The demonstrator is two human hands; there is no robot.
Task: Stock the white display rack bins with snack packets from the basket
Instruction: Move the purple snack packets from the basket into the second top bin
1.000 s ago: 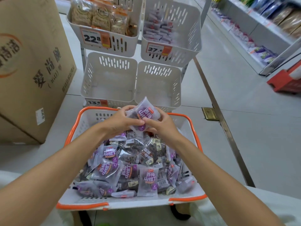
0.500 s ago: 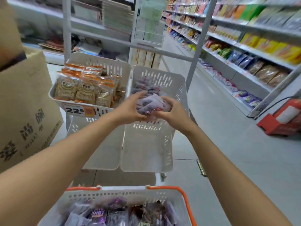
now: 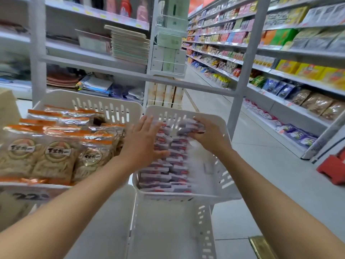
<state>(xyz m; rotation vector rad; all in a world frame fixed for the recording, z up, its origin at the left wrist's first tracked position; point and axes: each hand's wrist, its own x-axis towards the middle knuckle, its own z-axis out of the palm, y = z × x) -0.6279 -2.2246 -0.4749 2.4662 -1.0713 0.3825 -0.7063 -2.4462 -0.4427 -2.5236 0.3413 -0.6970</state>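
Shop aisle | right hand (image 3: 209,136) grips snack packets (image 3: 190,128) over right bin (image 3: 226,174) — left hand (image 3: 141,144) splayed, empty

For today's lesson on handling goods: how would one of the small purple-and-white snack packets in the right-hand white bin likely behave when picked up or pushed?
The small purple-and-white snack packets look like thin plastic film, so probably soft and a bit slippery. The right hand pinches a few together in its fingers, suggesting they are light. They lie flat and overlapped in rows in the white slotted plastic bin, so a push would likely slide them rather than roll.
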